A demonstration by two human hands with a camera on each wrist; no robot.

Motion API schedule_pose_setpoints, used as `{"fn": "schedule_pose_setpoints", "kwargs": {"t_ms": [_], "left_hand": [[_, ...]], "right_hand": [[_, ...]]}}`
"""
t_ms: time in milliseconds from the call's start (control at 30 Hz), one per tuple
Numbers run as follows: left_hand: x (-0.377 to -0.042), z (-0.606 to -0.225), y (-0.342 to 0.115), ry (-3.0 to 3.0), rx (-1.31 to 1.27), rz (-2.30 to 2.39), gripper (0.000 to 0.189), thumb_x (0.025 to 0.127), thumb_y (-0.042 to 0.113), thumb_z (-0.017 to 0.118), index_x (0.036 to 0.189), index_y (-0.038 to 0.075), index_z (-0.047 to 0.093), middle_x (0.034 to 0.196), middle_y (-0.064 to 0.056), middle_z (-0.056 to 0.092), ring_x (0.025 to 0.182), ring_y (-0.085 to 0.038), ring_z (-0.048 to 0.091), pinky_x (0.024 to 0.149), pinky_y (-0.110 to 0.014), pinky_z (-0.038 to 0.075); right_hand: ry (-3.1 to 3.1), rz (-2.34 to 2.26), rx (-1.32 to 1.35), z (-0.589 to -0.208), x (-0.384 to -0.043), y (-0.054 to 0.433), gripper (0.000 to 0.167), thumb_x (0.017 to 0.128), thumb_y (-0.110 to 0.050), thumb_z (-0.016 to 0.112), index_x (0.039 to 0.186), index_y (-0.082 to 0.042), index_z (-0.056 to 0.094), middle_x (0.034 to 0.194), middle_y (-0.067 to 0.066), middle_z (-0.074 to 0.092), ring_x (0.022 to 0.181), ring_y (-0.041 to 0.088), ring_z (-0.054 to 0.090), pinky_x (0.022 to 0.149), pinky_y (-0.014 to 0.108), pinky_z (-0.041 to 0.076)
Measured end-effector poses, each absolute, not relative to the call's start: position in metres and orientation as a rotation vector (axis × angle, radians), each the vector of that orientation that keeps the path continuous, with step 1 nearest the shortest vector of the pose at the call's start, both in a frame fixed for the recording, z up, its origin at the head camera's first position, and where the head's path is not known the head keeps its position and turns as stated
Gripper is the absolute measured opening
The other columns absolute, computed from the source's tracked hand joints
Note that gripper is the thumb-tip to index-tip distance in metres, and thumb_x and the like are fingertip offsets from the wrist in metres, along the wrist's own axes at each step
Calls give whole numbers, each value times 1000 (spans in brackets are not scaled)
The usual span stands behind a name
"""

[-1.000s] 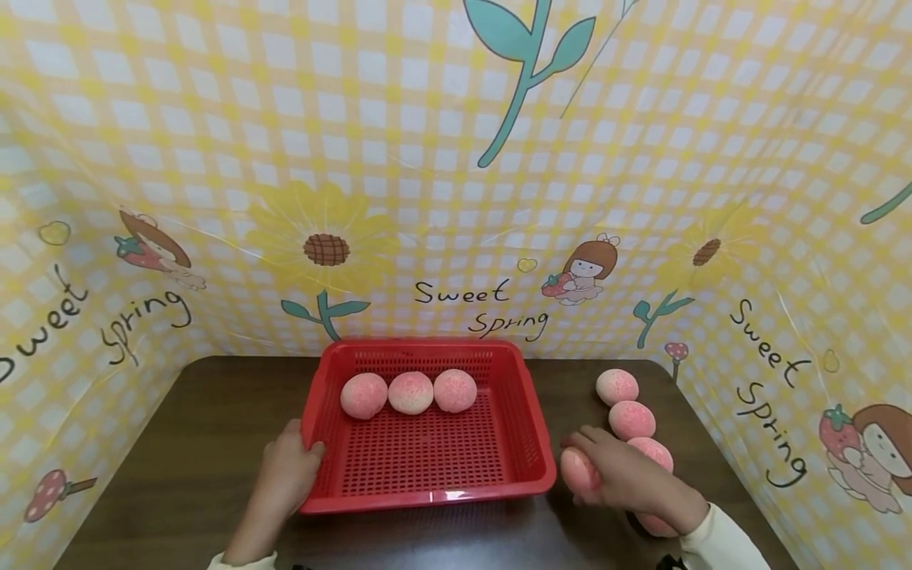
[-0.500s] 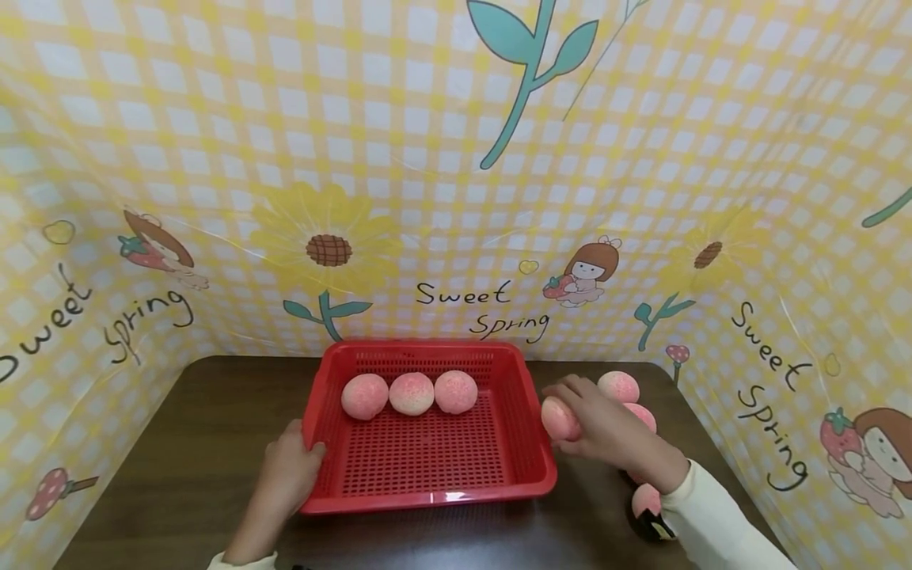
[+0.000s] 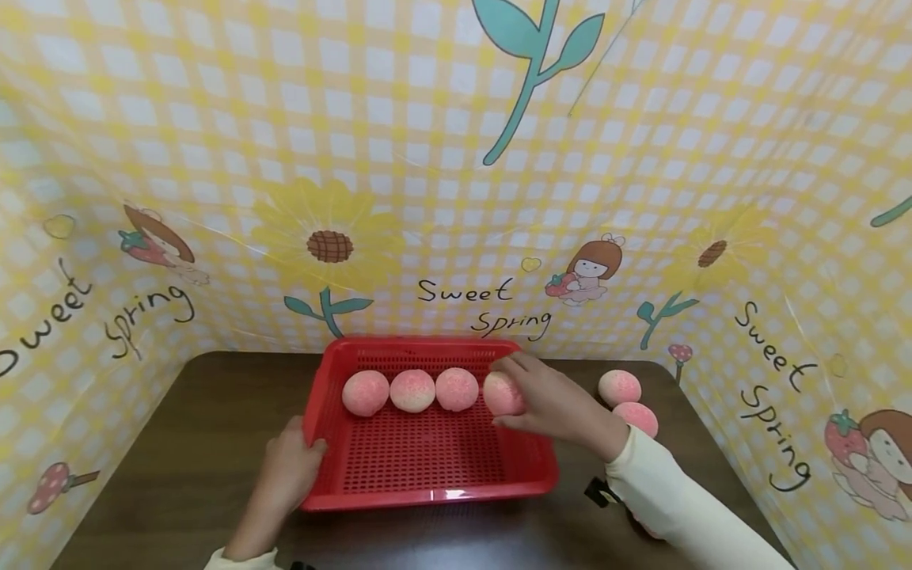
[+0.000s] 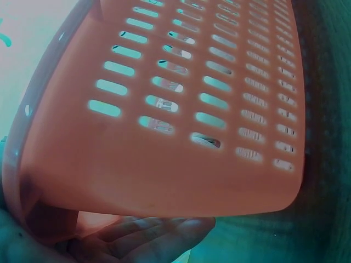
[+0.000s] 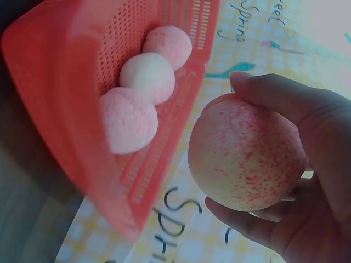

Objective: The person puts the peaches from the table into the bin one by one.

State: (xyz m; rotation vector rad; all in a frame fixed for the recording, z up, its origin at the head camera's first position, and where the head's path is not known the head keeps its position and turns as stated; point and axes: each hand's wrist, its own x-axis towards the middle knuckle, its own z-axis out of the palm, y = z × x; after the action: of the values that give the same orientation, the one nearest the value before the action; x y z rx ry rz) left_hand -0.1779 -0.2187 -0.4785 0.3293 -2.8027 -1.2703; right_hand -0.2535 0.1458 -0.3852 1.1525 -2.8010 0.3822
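Note:
A red perforated plastic basket [image 3: 427,497] stands on the table. My left hand [image 3: 288,471] grips its left rim, thumb inside; in the left wrist view, fingers [image 4: 159,241] lie beneath that rim. Inside, 3 pink speckled peaches [image 3: 412,391] form a row along the back. My right hand [image 3: 559,400] holds another peach [image 3: 503,393] at the basket's back right, beside the row. The right wrist view shows this peach [image 5: 247,156] between thumb and fingers; whether it touches the basket floor I cannot tell.
Right of the basket, two peaches [image 3: 620,388] lie on the dark wooden table [image 3: 235,412]; the right sleeve [image 3: 687,491] hides part of that side. Behind and at both sides rises a yellow checked cloth [image 3: 442,198] with printed flowers.
My right hand has carried the peach from the table right of the basket, leftward past the right rim, to beside the row. The left hand keeps its grip on the rim.

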Motion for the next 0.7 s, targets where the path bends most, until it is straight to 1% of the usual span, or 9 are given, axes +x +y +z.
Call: {"fn": "schedule_pose_setpoints", "kwargs": {"t_ms": [100,200,333,433,700], "left_hand": [[-177,-477,-220,-2802,334,-1283,40,96,7,55,128,-16,48,103,-34,68,88,-41,70,69,-47,57],[-176,-477,-220,-2812,341,-1297,42,97,7,54,131,-17,46,105,-34,68,89,-39,70,69,-46,57],[-176,-478,-220,-2817,343,-1274,41,96,7,54,130,-16,47,105,-34,68,88,-40,70,69,-47,57],[-177,-478,-220,-2821,347,-1268,41,96,7,55,129,-16,48,104,-33,68,88,-40,70,70,-47,57],[-178,-477,-219,-2837,356,-1258,41,96,8,55,130,-15,47,104,-33,68,89,-40,70,70,-47,57]], "right_hand": [[-2771,323,1214,-384,-261,130,64,84,-42,83,136,-15,57,129,-1,58,111,14,60,92,34,56],[-2760,309,1242,-383,-266,115,67,83,-43,83,138,-16,57,130,-2,58,117,14,58,95,35,54],[-2763,341,1266,-380,-270,97,68,85,-43,82,140,-16,55,132,-1,60,122,15,56,98,36,53],[-2768,360,1289,-379,-272,86,66,87,-44,80,140,-16,53,132,-2,60,122,14,56,96,34,54],[-2817,331,1335,-381,-274,58,68,87,-45,79,142,-16,52,132,-2,60,119,13,57,94,33,55]]}}
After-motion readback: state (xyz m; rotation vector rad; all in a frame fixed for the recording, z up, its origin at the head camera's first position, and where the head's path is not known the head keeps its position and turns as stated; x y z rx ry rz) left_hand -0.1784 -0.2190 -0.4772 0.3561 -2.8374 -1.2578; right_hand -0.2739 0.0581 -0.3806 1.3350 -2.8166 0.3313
